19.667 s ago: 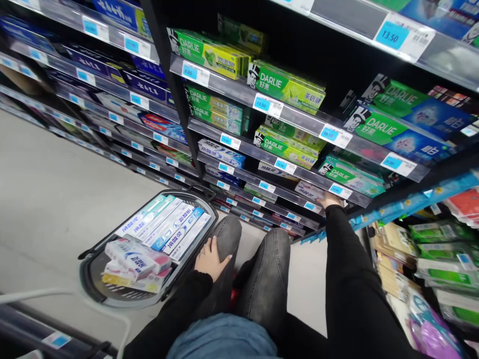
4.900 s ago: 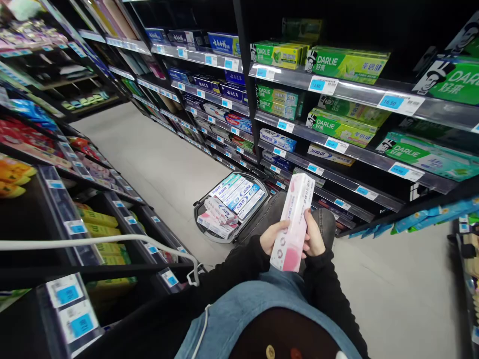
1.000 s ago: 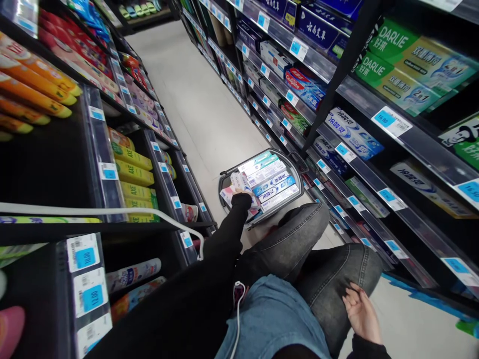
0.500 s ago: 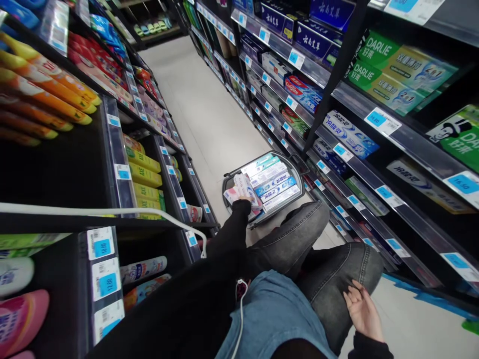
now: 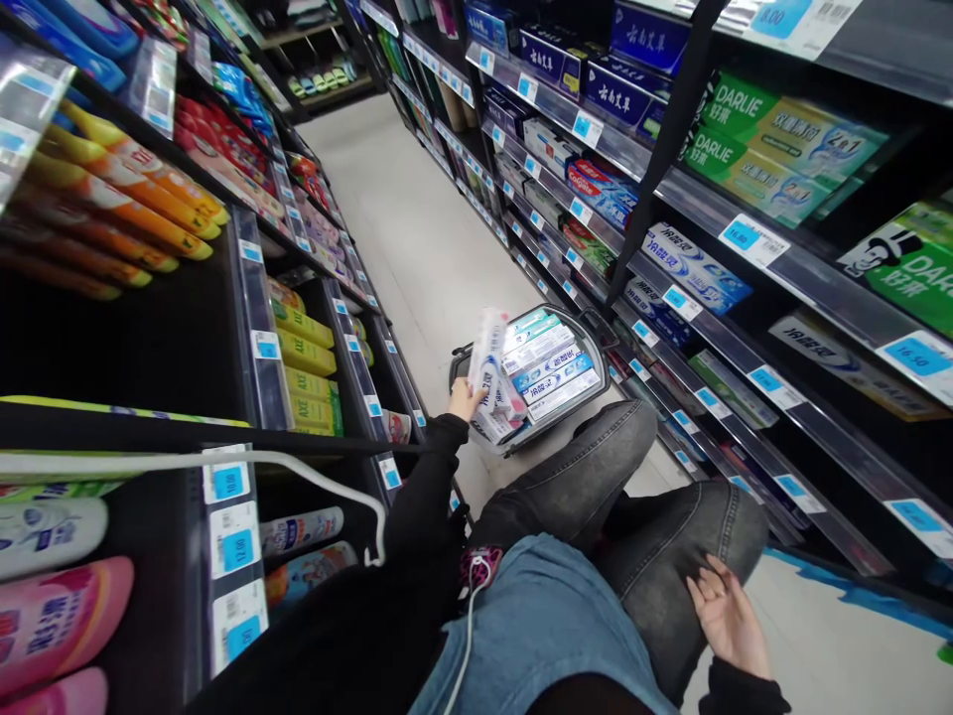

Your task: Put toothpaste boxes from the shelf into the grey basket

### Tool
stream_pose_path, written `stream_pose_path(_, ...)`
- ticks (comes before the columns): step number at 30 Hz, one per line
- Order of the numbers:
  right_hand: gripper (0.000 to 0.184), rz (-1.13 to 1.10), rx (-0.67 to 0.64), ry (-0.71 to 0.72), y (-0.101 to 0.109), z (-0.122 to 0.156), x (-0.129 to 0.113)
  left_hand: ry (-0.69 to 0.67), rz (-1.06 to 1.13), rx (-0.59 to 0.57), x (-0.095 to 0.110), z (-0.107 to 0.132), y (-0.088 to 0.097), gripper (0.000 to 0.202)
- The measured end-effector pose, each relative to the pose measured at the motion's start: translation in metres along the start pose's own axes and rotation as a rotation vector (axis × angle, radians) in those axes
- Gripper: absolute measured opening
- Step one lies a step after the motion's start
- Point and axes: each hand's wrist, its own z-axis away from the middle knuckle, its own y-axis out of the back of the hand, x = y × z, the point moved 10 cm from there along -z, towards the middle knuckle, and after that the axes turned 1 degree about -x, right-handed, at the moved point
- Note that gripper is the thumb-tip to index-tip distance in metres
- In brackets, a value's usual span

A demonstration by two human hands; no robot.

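My left hand [image 5: 466, 399] is stretched out to the grey shopping basket [image 5: 581, 395] on the floor and is closed on a white toothpaste box [image 5: 487, 363], which stands tilted up above the basket's near-left corner. Several more toothpaste boxes [image 5: 549, 365] lie side by side in the basket. My right hand [image 5: 728, 621] rests palm up on my right knee with its fingers loosely spread and nothing in it. I am crouched in grey jeans and a black-sleeved top.
Shelves of toothpaste [image 5: 774, 154] with blue price tags run along the right. Shelves on the left hold orange tubes [image 5: 123, 214] and yellow boxes [image 5: 302, 353]. A pale floor aisle [image 5: 402, 228] runs between them. A white cable [image 5: 223, 462] crosses the left foreground.
My left hand has closed on a white box and lifted it up out of the basket's near-left corner. My right hand has stayed on my knee.
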Motion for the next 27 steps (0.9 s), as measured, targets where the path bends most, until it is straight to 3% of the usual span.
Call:
stream_pose_path(3,0.047,0.011,-0.029,0.022,-0.001,-0.001,-0.002,-0.249,-0.248,-0.066,0.049,0.0,-0.026,0.047)
stream_pose_path(7,0.047,0.033,-0.05,0.061,-0.001,-0.002,-0.002,-0.433,-0.456,-0.132,0.095,-0.006,-0.076,0.037)
stream_pose_path(10,0.046,0.028,-0.045,0.087,-0.001,-0.001,-0.003,-0.466,-0.554,-0.124,0.109,-0.014,-0.104,0.031)
stream_pose_path(14,0.046,-0.034,-0.042,0.071,-0.002,0.0,-0.001,-0.435,-0.628,-0.091,0.108,-0.025,-0.123,0.031)
stream_pose_path(18,0.046,-0.059,-0.044,0.063,-0.003,0.001,-0.001,-0.393,-0.632,-0.069,0.106,-0.033,-0.129,0.031)
stream_pose_path(22,0.047,-0.067,-0.036,0.058,0.002,0.0,-0.001,-0.328,-0.591,-0.051,0.105,-0.042,-0.122,0.03)
stream_pose_path(25,0.047,-0.067,-0.027,0.071,0.006,-0.001,0.0,-0.228,-0.533,0.01,0.092,-0.044,-0.1,0.04)
stream_pose_path(27,0.046,-0.061,-0.019,0.083,0.009,-0.002,-0.001,-0.11,-0.483,0.076,0.071,-0.04,-0.076,0.045)
